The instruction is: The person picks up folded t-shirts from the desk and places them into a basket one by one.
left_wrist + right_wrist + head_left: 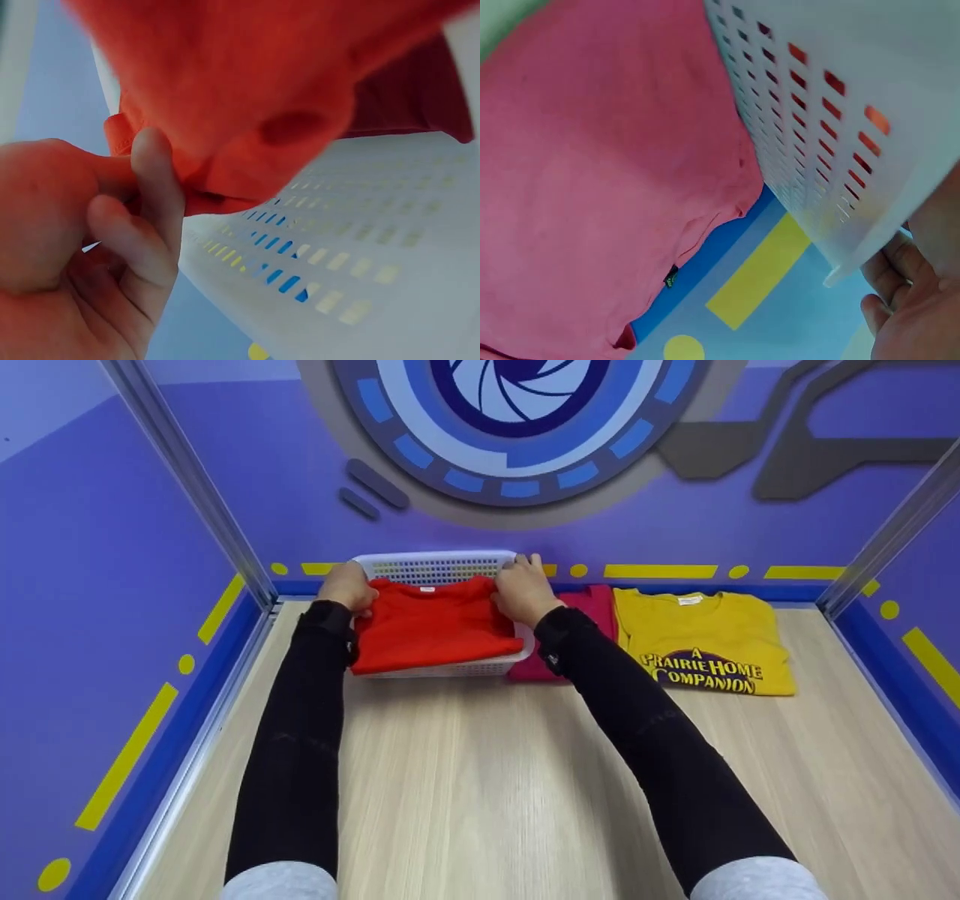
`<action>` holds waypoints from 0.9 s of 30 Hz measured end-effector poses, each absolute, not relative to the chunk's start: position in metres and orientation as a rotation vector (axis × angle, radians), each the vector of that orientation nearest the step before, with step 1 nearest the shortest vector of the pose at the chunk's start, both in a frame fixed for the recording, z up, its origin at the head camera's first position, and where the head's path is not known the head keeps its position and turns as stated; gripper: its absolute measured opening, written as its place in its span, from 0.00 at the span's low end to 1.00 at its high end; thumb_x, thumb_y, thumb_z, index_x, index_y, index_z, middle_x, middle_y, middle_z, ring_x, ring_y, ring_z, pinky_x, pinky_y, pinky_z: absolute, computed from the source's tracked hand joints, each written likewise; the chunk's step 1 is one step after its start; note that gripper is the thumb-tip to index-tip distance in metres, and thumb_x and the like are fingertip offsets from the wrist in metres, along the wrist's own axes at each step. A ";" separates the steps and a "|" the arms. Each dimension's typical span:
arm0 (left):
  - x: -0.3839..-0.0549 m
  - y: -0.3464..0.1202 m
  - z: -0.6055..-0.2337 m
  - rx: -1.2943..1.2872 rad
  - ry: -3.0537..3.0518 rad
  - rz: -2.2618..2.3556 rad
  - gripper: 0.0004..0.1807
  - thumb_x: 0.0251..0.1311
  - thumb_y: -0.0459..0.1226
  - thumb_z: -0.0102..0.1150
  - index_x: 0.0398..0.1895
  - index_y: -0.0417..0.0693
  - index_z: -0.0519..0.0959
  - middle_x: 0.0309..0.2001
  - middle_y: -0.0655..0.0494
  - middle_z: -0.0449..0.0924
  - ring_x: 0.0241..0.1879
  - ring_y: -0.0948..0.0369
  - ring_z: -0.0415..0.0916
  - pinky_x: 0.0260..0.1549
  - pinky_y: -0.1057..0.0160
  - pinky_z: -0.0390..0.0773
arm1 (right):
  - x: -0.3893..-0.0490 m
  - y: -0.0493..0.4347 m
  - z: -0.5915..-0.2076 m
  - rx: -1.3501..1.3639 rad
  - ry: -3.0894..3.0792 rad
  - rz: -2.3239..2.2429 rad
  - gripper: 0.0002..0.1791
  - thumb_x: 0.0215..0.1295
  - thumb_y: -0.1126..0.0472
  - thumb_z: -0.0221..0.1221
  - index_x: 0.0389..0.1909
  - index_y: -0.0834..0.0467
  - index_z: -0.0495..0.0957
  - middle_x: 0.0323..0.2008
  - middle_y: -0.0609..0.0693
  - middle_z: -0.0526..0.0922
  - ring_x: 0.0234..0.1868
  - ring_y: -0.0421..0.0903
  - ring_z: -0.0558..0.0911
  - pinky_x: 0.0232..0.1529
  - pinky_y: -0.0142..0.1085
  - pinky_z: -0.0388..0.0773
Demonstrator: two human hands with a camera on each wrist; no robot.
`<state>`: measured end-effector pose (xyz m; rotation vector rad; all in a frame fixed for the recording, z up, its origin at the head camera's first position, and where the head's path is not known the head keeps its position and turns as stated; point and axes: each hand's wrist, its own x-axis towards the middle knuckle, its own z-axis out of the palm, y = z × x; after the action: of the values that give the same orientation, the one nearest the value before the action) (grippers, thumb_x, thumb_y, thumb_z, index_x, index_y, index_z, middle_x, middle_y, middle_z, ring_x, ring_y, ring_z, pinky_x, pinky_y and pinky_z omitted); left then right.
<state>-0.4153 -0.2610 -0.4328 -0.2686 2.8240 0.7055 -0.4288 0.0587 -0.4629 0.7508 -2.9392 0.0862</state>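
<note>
A folded red T-shirt (439, 622) lies across the top of a white perforated basket (442, 564), its front edge over the basket's near rim. With thumb and fingers my left hand (350, 587) pinches the shirt's left shoulder; the left wrist view shows the bunched red cloth (225, 97) at the fingertips. My right hand (525, 589) holds the shirt's right shoulder beside the basket's back right corner. In the right wrist view the basket wall hides that grip, and only some curled fingers (896, 270) show. Darker red cloth (409, 90) shows inside the basket, under the shirt.
A pink folded shirt (622, 165) lies against the basket's right side, partly covered by my right arm. Farther right is a folded yellow shirt (697, 637) with printed lettering. The blue-purple back wall (262, 472) stands right behind the basket, on a wooden tabletop (465, 780).
</note>
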 end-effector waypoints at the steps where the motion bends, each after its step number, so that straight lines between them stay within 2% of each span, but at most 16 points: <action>1: -0.416 -0.261 -0.432 -0.276 2.822 0.727 0.22 0.76 0.33 0.61 0.66 0.27 0.78 0.46 0.37 0.89 0.15 0.68 0.80 0.17 0.71 0.77 | -0.429 0.058 -0.463 0.736 -2.932 0.082 0.17 0.79 0.52 0.65 0.46 0.63 0.89 0.52 0.62 0.89 0.60 0.63 0.80 0.68 0.57 0.66; 5: -0.417 -0.260 -0.431 -0.304 2.813 0.773 0.18 0.77 0.34 0.61 0.61 0.28 0.80 0.26 0.50 0.86 0.15 0.66 0.82 0.17 0.69 0.78 | -0.432 0.057 -0.463 0.718 -2.929 0.059 0.18 0.79 0.52 0.64 0.50 0.65 0.88 0.54 0.62 0.88 0.62 0.64 0.79 0.68 0.57 0.66; 8: -0.418 -0.260 -0.429 -0.298 2.819 0.786 0.16 0.78 0.34 0.60 0.59 0.29 0.81 0.19 0.54 0.81 0.15 0.65 0.82 0.16 0.68 0.79 | -0.434 0.057 -0.464 0.715 -2.945 0.041 0.19 0.80 0.52 0.62 0.53 0.65 0.86 0.55 0.63 0.88 0.63 0.64 0.79 0.69 0.58 0.66; 11: -0.420 -0.258 -0.429 -0.290 2.833 0.812 0.17 0.78 0.34 0.59 0.61 0.31 0.82 0.25 0.49 0.85 0.16 0.64 0.83 0.17 0.68 0.81 | -0.436 0.059 -0.465 0.692 -2.960 0.039 0.19 0.81 0.51 0.62 0.54 0.65 0.86 0.56 0.63 0.88 0.63 0.64 0.78 0.69 0.58 0.65; 15: -0.425 -0.254 -0.429 -0.300 2.846 0.832 0.19 0.79 0.35 0.59 0.66 0.34 0.82 0.43 0.36 0.90 0.17 0.63 0.85 0.18 0.68 0.82 | -0.439 0.061 -0.463 0.665 -2.964 0.054 0.19 0.81 0.51 0.62 0.53 0.64 0.87 0.57 0.63 0.87 0.64 0.64 0.77 0.70 0.58 0.64; 18: -0.428 -0.251 -0.432 -0.314 2.850 0.846 0.20 0.80 0.36 0.58 0.67 0.35 0.81 0.52 0.33 0.88 0.18 0.63 0.85 0.19 0.69 0.82 | -0.441 0.061 -0.463 0.647 -2.957 0.065 0.18 0.82 0.51 0.61 0.52 0.62 0.88 0.58 0.63 0.86 0.65 0.65 0.76 0.70 0.58 0.64; 20: -0.428 -0.248 -0.434 -0.311 2.866 0.845 0.19 0.81 0.36 0.57 0.67 0.35 0.82 0.52 0.34 0.87 0.18 0.64 0.83 0.20 0.69 0.81 | -0.442 0.061 -0.464 0.617 -2.953 0.067 0.18 0.82 0.51 0.61 0.52 0.61 0.89 0.58 0.62 0.86 0.65 0.64 0.75 0.69 0.58 0.63; 24: -0.428 -0.242 -0.440 -0.318 2.915 0.831 0.16 0.81 0.36 0.55 0.61 0.35 0.84 0.44 0.39 0.87 0.18 0.63 0.79 0.20 0.68 0.79 | -0.444 0.059 -0.470 0.549 -2.946 0.059 0.19 0.83 0.49 0.60 0.53 0.61 0.90 0.59 0.62 0.84 0.66 0.64 0.74 0.69 0.58 0.62; 27: -0.428 -0.238 -0.442 -0.335 2.951 0.815 0.15 0.81 0.36 0.54 0.56 0.35 0.85 0.45 0.39 0.87 0.24 0.58 0.81 0.27 0.63 0.81 | -0.446 0.057 -0.473 0.509 -2.941 0.078 0.19 0.83 0.50 0.60 0.52 0.62 0.90 0.61 0.62 0.81 0.67 0.64 0.73 0.71 0.59 0.62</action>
<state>-0.4278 -0.2382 -0.4423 -0.3352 2.9513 0.8149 -0.4459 0.0569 -0.4732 0.5093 -2.9412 0.0777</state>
